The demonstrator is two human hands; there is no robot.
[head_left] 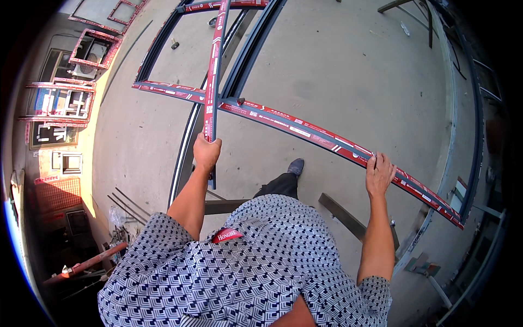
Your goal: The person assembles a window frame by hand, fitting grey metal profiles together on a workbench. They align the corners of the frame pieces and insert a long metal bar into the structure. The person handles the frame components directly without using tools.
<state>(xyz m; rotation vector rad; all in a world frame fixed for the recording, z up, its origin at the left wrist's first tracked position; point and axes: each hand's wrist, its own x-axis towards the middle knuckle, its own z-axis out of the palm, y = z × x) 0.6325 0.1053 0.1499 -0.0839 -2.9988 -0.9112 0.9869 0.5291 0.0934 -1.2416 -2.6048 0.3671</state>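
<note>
Head view: left hand (207, 152) grips upright frame bar (213, 71); right hand (379, 174) clasps crossbar (305, 131).

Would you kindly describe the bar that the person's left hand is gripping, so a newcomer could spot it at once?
Start from the large window frame held over the concrete floor. Its long rail, wrapped in red film, runs under the right hand; crossing it is the upright bar gripped at its lower end by the left hand. Unlike the dark bare bars beside it, it wears red film and runs away from the person.
</note>
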